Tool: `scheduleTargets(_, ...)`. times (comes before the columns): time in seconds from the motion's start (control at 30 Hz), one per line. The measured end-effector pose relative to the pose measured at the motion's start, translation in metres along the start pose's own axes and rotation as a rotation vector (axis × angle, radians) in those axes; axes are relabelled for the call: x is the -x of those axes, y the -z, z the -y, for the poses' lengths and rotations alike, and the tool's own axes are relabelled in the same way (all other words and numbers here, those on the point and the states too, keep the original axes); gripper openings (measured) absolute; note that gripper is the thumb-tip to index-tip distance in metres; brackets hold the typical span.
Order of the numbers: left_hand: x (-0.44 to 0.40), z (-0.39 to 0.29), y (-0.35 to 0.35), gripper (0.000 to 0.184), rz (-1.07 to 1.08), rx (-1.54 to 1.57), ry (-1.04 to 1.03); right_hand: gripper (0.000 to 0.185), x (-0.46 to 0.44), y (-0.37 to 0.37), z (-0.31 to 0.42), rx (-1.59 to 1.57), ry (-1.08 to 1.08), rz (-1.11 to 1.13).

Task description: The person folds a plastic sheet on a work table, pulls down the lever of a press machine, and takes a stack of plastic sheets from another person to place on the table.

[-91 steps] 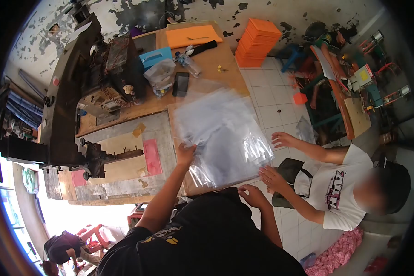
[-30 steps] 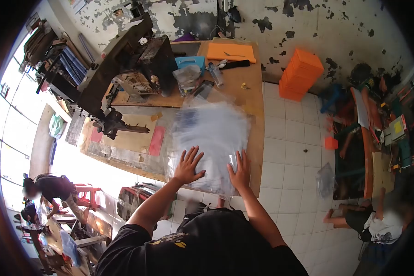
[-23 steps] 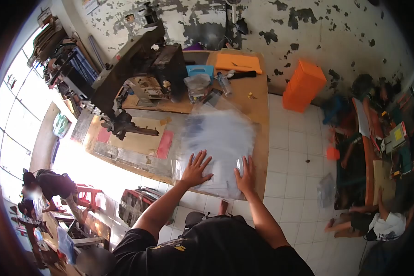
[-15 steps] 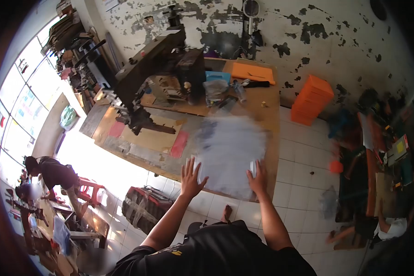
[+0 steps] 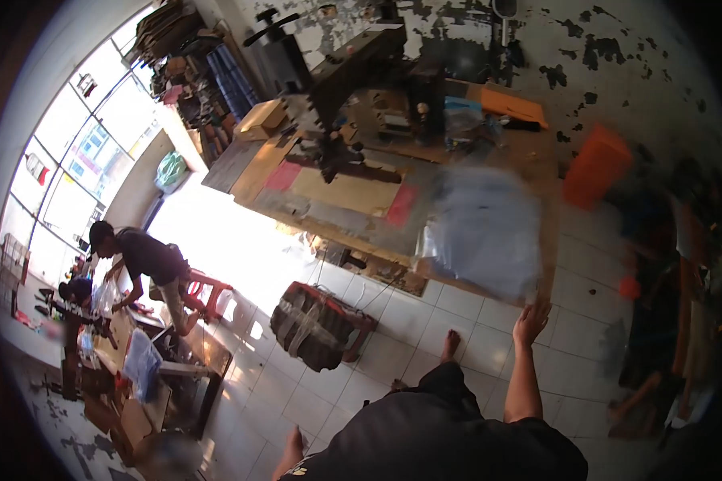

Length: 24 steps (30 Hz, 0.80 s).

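A stack of clear plastic sheets lies at the right end of the wooden table, blurred by motion. My right hand is at its near right corner, fingers stretched out and nothing gripped. Whether it touches the sheets is unclear. Low in the picture, beside my dark shirt, a bit of bare skin shows; it may be my left hand, but its fingers cannot be made out. The sheets have no hand on their left side.
A dark press stands over the table, with pink pieces beneath. Orange folded material lies at the back, an orange stack beyond the right edge. A taped bundle is on the floor. Another person bends at the left.
The view has swung left, so the table appears further right. Both hands lay at the sheets' near edge; my left hand has left it, and my right is at the near right corner.
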<state>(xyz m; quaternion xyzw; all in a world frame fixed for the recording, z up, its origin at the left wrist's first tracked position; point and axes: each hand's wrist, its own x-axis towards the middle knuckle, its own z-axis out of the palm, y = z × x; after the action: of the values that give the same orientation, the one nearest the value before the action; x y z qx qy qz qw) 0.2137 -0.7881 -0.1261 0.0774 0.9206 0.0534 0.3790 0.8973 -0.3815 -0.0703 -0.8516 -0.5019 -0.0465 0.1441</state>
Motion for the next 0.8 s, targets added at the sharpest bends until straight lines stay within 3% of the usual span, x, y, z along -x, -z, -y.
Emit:
scheduleTargets(0.03,0.014,0.026,-0.003,0.056,0.091,0.064,0.106,0.06,0.004,0.006,0.004,0.095,-0.021,0.147)
scheduleTargets(0.1,0.037,0.06,-0.017,0.055,0.224,0.169,0.177,0.06,0.002,-0.006,0.008,0.082,-0.046,0.115)
scheduleTargets(0.2,0.066,0.083,-0.047,0.054,0.359,0.284,0.142,0.062,0.0,-0.012,0.012,0.095,-0.084,0.074)
scheduleTargets(0.3,0.093,0.094,-0.078,0.053,0.431,0.408,0.077,0.064,0.0,0.015,0.029,0.068,-0.151,0.22)
scheduleTargets(0.33,0.098,0.096,-0.087,0.052,0.44,0.455,0.06,0.064,0.001,0.015,0.029,0.069,-0.125,0.209)
scheduleTargets(0.4,0.105,0.098,-0.099,0.051,0.438,0.558,0.04,0.07,-0.001,0.035,0.041,0.224,-0.141,0.464)
scheduleTargets(0.63,0.08,0.086,-0.098,0.049,0.317,0.923,-0.048,0.068,-0.023,0.034,0.046,0.002,-0.253,0.547)
scheduleTargets(0.8,0.059,0.089,-0.046,0.049,0.232,0.848,-0.076,0.071,-0.02,0.06,0.057,0.103,-0.212,0.638)
